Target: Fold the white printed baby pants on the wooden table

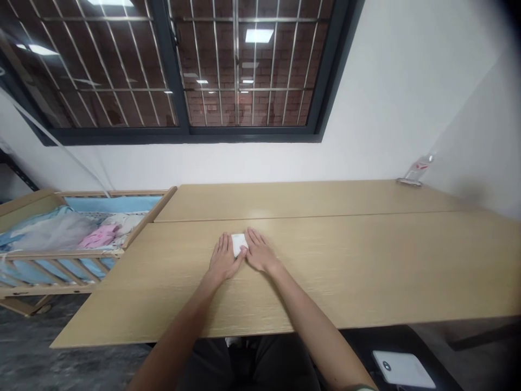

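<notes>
A small white square [239,244], which looks like folded paper or tissue, lies on the light wooden table [342,260]. My left hand [223,258] rests flat at its left side, fingers stretched forward and the thumb reaching along its near edge. On the other side my right hand [258,251] also lies flat, its thumb touching the square's right lower corner. Both hands are open on the tabletop, one on each side of the white square. Whether the fingers press on its edges is too small to tell.
To the left stands a wooden crib [122,247] with blue lining and a pink cloth [99,236]. A clear bottle [420,167] is at the far right table corner. Below the table's front edge, a white phone [402,369] lies on a dark surface. A barred window [248,70] is ahead.
</notes>
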